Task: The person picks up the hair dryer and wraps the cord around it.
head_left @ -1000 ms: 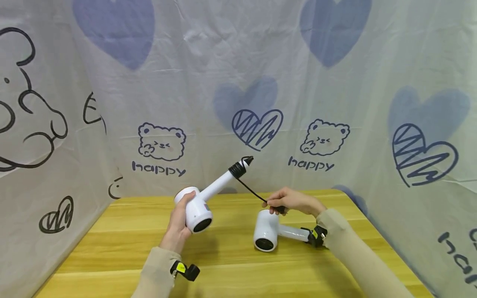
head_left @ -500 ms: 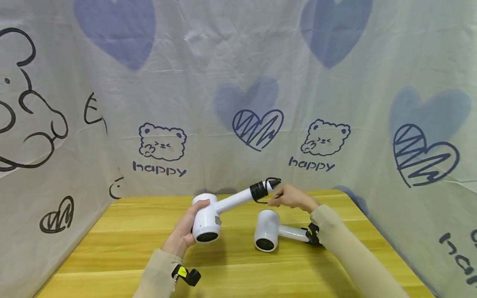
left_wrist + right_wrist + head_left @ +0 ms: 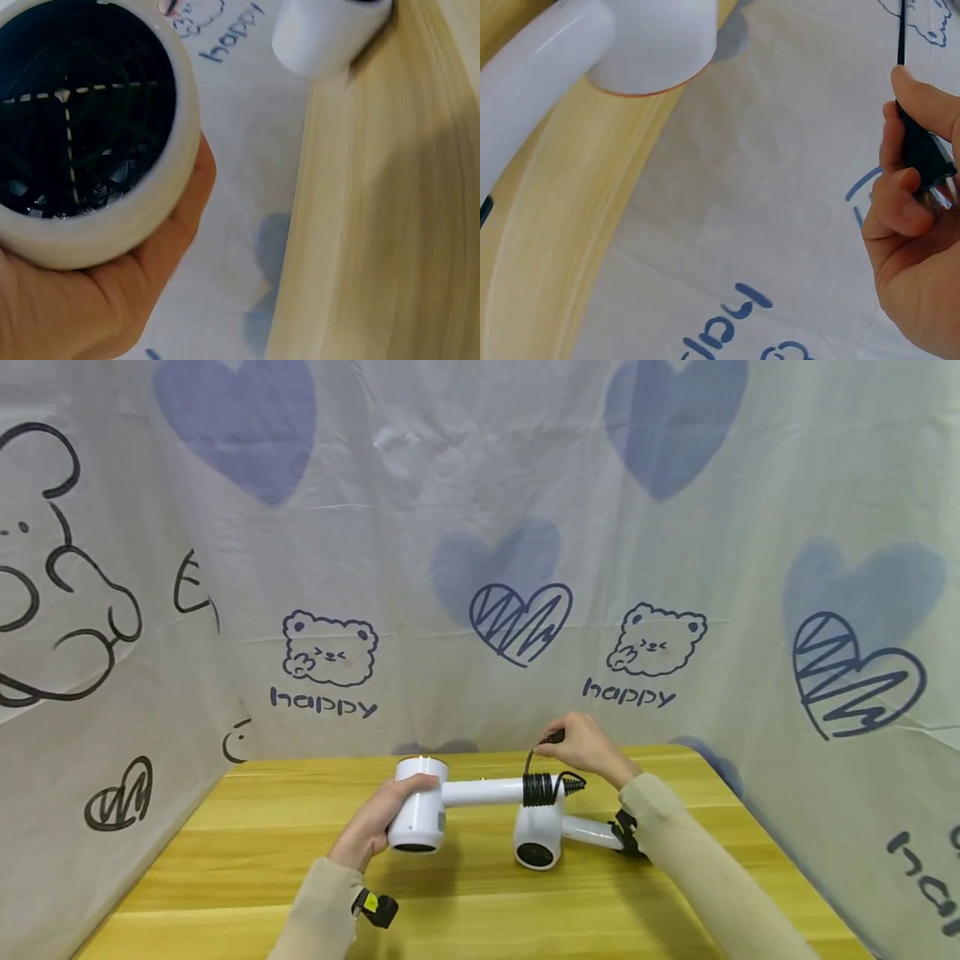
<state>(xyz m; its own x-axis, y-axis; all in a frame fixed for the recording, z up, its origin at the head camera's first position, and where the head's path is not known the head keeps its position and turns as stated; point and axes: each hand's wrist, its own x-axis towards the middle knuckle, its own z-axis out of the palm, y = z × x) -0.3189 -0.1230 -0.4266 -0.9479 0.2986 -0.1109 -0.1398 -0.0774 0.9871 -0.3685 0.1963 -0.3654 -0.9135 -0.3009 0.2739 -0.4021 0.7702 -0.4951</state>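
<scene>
My left hand (image 3: 378,818) grips the barrel of a white hair dryer (image 3: 480,792), its handle pointing right, roughly level above the table. A black cord (image 3: 537,790) is wound in several turns round the handle's end. From those turns the free length rises to my right hand (image 3: 585,748), which pinches the black plug (image 3: 924,150); metal prongs show in the right wrist view. The left wrist view shows the dryer's dark round grille (image 3: 82,112) with the left hand (image 3: 112,300) curled round the casing. Behind the held handle, a second white hair dryer (image 3: 537,839) lies on the table.
The wooden table (image 3: 300,843) runs to a cloth backdrop (image 3: 420,568) with hearts and bears drawn on it. The second dryer's handle, close to my right forearm, ends in a black bundled cord (image 3: 628,833).
The held dryer has swung from pointing up and right to nearly level, shifting right. My right hand has gone from beside the cord to above the handle, carrying the plug upward.
</scene>
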